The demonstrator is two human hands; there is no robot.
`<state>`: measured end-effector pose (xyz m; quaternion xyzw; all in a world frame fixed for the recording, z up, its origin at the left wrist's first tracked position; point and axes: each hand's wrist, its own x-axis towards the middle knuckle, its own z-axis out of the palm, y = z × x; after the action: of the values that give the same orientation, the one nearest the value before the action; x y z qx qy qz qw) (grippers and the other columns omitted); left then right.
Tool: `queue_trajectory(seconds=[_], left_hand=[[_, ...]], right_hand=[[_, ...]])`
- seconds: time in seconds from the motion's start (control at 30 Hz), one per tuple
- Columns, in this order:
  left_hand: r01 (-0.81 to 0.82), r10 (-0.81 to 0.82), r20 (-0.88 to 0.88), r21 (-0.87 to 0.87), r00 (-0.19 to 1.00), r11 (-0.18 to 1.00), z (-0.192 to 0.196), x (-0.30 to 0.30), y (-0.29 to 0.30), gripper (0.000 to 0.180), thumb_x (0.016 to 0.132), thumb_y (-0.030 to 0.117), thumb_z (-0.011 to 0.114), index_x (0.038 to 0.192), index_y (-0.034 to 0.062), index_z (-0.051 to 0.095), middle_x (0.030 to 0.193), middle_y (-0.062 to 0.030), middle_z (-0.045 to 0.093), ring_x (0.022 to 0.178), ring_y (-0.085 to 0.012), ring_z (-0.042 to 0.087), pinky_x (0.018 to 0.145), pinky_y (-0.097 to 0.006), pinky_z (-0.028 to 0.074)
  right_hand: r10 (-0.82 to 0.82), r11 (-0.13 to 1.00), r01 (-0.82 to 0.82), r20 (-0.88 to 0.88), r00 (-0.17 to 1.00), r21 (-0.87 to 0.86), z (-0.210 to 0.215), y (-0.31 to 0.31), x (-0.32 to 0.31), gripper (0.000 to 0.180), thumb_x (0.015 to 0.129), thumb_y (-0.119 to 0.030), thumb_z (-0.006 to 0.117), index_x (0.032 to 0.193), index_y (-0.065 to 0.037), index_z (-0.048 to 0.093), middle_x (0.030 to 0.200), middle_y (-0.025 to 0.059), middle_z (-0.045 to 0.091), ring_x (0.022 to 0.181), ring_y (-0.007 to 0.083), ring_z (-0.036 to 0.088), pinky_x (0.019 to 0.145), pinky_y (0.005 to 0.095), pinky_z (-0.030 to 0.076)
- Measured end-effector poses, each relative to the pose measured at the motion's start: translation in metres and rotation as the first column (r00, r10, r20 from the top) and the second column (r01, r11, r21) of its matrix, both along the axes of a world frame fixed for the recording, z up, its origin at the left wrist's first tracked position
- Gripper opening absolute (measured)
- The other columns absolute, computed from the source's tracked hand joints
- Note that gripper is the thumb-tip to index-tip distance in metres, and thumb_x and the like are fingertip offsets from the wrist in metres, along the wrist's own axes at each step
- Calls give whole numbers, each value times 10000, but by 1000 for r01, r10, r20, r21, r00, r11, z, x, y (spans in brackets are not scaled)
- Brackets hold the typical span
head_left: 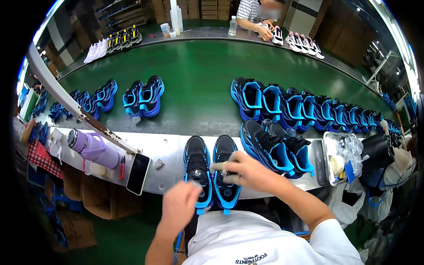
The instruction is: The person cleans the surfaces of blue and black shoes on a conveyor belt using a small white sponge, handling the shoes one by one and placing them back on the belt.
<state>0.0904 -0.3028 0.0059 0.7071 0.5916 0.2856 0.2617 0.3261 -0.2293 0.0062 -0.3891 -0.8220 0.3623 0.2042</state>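
Two black shoes with bright blue trim stand side by side at the front edge of the metal ledge, toes pointing away from me: a left shoe (197,155) and a right shoe (224,152). My left hand (179,204) is curled at the left shoe's outer side, thumb and fingertips together near its opening. Blur hides whatever is between those fingertips. Over the right shoe's laces and tongue reaches my right hand (245,171), its fingers extended and apart, with pale covers on some of them. A round dial (198,174) shows on the left shoe's tongue.
Another black-and-blue pair (269,148) stands right of my hands, before a long shoe row (293,108) on the green belt (194,75). A tray (329,165) holds plastic bits. Leftward are a phone (138,173), purple bottle (99,150) and red cutter (123,168). Opposite, a person handles shoes.
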Motion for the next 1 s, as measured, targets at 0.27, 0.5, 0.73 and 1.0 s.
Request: queue_trajectory(seconds=[0.27, 0.5, 0.73, 1.0], left_hand=[[62, -64, 58, 37, 996, 997, -39, 3, 50, 299, 743, 120, 787, 965, -2, 626, 866, -95, 536, 662, -227, 537, 618, -340, 450], [144, -136, 100, -78, 986, 986, -38, -6, 56, 252, 742, 89, 774, 926, -7, 630, 837, -83, 528, 629, -192, 518, 589, -322, 442], [118, -115, -31, 364, 993, 924, -23, 8, 35, 221, 783, 58, 686, 987, -14, 644, 940, -116, 602, 781, -216, 608, 703, -316, 482], [383, 618, 648, -762, 445, 523, -41, 61, -9, 421, 1004, 219, 535, 1286, -84, 461, 1316, -199, 512, 867, -242, 661, 649, -306, 547]], right_hand=[[-159, 970, 110, 223, 962, 219, -34, -15, 0, 312, 796, -184, 730, 1089, -97, 668, 929, 119, 509, 859, 293, 578, 696, 396, 506], [102, 978, -151, 301, 948, 144, -26, 0, -1, 268, 839, -193, 683, 1084, -91, 653, 915, 122, 548, 782, 305, 626, 645, 406, 516], [143, 980, -176, 280, 949, 94, -17, 15, 3, 405, 808, -196, 709, 1194, -105, 627, 973, 150, 531, 935, 323, 591, 760, 408, 516], [4, 1000, -4, -21, 1000, -11, -59, 28, 22, 337, 895, -82, 610, 1226, -143, 634, 934, 152, 606, 920, 320, 582, 820, 373, 472]])
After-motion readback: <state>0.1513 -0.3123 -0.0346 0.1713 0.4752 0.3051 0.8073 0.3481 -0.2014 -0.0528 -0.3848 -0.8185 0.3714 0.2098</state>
